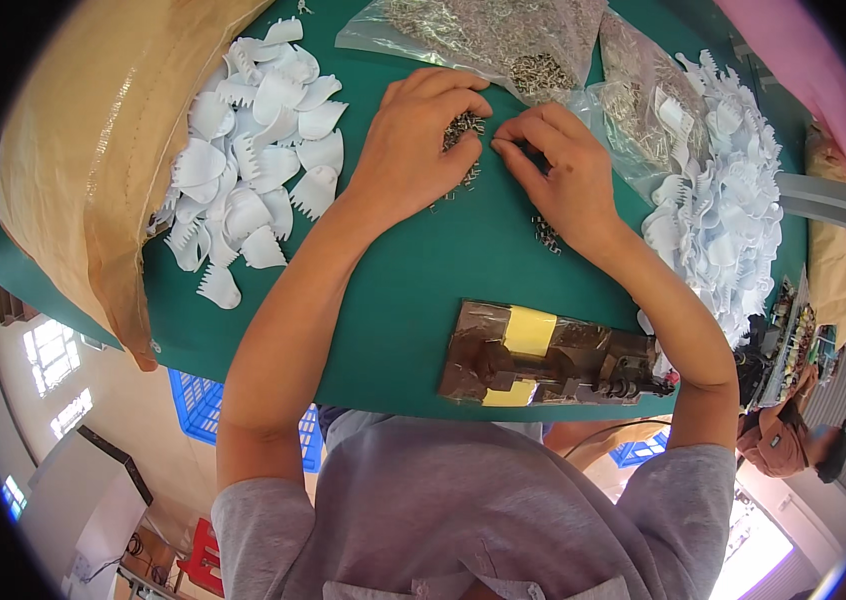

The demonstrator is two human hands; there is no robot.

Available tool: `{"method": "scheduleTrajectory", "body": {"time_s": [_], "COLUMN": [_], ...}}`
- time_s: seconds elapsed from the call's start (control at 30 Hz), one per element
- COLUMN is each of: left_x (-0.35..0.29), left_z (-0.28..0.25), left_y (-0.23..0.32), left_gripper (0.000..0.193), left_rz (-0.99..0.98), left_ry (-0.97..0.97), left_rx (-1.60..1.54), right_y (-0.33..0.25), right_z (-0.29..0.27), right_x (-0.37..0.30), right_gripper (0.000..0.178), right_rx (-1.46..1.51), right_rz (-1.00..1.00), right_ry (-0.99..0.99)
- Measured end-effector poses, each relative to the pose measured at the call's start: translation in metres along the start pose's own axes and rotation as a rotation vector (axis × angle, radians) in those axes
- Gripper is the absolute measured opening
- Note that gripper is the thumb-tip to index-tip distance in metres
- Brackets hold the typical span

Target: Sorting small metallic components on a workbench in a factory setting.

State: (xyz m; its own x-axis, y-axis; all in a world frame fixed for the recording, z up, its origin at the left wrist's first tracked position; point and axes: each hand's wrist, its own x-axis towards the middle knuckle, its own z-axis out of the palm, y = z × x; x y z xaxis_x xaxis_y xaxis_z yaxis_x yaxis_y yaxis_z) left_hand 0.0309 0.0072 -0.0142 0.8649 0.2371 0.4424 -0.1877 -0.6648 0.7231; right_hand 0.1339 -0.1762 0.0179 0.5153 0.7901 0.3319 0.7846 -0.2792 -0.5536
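Observation:
My left hand (413,150) curls around a cluster of small shiny metal pieces (463,128), with its thumb and forefinger on either side of them. A few of these pieces trail on the green table below the thumb. Just to the right, my right hand (568,175) is closed in a pinch, its fingertips pointing at the cluster. What it pinches, if anything, is too small to make out. Another little group of metal pieces (546,235) lies beside the right wrist. Nearer my body sits a brown metal fixture (573,360) with yellow patches, the right forearm passing its end.
White toothed plastic pieces (253,140) are heaped at left beside a brown paper sack (93,150); a second white heap (723,210) stands at right. Clear bags (483,35) of metal pieces lie at the back. A grey curved bar (838,205) reaches in from the right; another person is beyond.

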Motion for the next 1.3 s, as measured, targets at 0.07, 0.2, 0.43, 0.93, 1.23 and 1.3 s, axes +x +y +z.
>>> {"method": "scheduleTrajectory", "body": {"time_s": [0.07,0.2,0.43,0.93,1.23,1.3], "left_x": [0.000,0.000,0.000,0.000,0.000,-0.001], "left_z": [0.001,0.000,0.001,0.002,-0.002,-0.003], "left_y": [-0.001,-0.002,-0.002,-0.003,-0.003,-0.004], "left_gripper": [0.026,0.026,0.027,0.026,0.028,0.028], "left_rz": [-0.004,-0.001,-0.001,0.001,-0.001,0.002], "left_ry": [0.001,0.000,-0.002,-0.003,-0.043,-0.040], "left_rx": [-0.003,-0.002,-0.026,-0.012,0.006,0.007], "right_y": [0.005,0.007,0.005,-0.006,0.011,0.011], "right_z": [-0.001,-0.005,-0.020,-0.010,-0.041,-0.052], "right_x": [-0.004,-0.008,-0.016,-0.002,-0.019,-0.028], "right_gripper": [0.011,0.013,0.016,0.031,0.025,0.021], "right_rx": [0.024,0.073,0.096,-0.028,-0.047,-0.067], "right_rz": [-0.005,-0.034,-0.019,-0.279,-0.210,-0.172], "right_ry": [0.002,0.002,-0.058,-0.115,-0.126,-0.204]}}
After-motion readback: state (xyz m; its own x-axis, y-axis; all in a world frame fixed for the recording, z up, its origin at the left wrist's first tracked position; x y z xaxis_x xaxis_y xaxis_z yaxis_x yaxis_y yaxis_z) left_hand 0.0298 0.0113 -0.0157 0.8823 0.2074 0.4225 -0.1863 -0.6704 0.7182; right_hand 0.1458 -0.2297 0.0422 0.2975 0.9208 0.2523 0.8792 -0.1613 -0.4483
